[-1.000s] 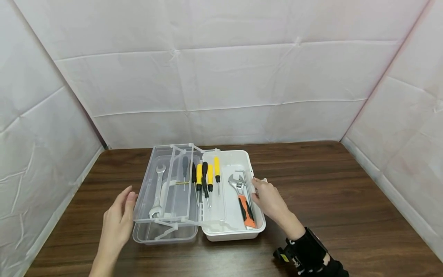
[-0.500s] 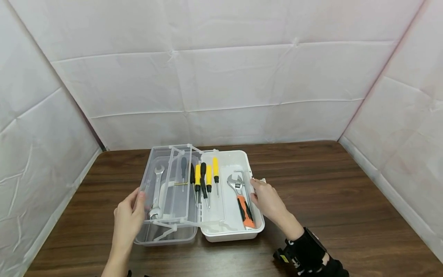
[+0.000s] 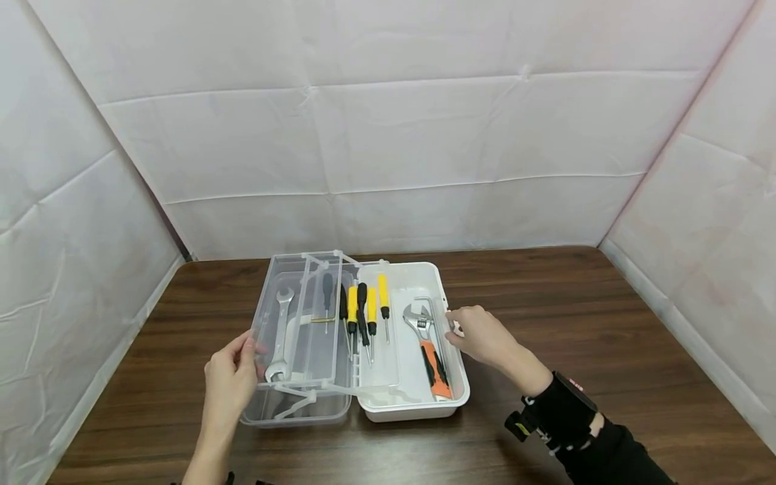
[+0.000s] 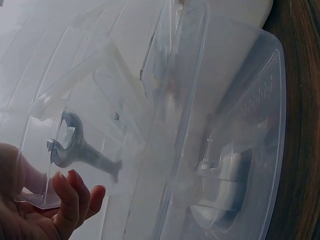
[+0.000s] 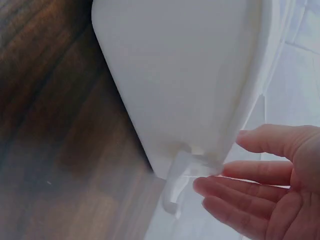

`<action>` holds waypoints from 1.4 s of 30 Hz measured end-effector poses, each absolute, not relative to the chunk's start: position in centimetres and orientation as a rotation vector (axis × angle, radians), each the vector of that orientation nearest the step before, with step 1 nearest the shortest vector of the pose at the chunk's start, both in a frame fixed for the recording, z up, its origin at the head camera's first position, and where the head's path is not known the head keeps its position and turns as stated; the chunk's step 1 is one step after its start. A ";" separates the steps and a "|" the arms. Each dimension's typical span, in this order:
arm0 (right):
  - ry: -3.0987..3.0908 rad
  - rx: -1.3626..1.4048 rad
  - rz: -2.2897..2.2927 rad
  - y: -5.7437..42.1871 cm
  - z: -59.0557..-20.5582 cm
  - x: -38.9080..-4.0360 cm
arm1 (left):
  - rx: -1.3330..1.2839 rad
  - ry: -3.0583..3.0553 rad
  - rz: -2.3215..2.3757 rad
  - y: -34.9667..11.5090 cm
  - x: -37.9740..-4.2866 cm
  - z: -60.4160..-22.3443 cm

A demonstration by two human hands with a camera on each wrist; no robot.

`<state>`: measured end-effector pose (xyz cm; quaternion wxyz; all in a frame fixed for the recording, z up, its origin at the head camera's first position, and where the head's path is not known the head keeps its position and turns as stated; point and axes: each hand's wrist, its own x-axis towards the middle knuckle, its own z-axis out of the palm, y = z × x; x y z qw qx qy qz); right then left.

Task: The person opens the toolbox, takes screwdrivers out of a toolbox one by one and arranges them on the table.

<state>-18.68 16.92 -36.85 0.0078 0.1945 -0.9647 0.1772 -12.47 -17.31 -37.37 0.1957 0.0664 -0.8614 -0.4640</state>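
Observation:
My left hand [image 3: 229, 380] grips the left edge of a clear plastic tray [image 3: 269, 276], with the tray's corner between thumb and fingers in the left wrist view. Inside it a double open-ended wrench [image 3: 281, 333] shows. My right hand [image 3: 483, 339] is at the right rim of a white toolbox base [image 3: 418, 421], fingers fairly straight, beside a white latch [image 5: 176, 182]. Whether the fingertips touch the rim is hard to tell. An adjustable wrench [image 3: 429, 360] with an orange and black handle lies in the base, next to a hex key [image 3: 424, 298].
Several yellow and black screwdrivers [image 3: 372, 311] lie at the middle of the toolbox. Below the tray is the clear lid [image 3: 291, 422], joined to the tray by white hinge arms [image 3: 300, 404]. Pale fabric walls [image 3: 424, 135] enclose the brown wooden table [image 3: 545, 296].
My left hand has moved right from beside the clear tray to grip its edge. My right hand has shifted slightly right at the white base's rim.

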 end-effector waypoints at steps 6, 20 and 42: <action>-2.916 0.640 0.529 15.6 -35.0 -19.1 | 0.183 -2.392 -1.299 -17.3 -12.5 -37.6; -2.938 0.776 0.674 8.2 -31.3 -20.2 | 0.221 -2.402 -1.303 -17.3 -12.5 -37.7; -3.241 0.668 0.514 4.1 -34.2 -21.3 | 0.220 -2.391 -1.353 -17.1 -12.7 -38.1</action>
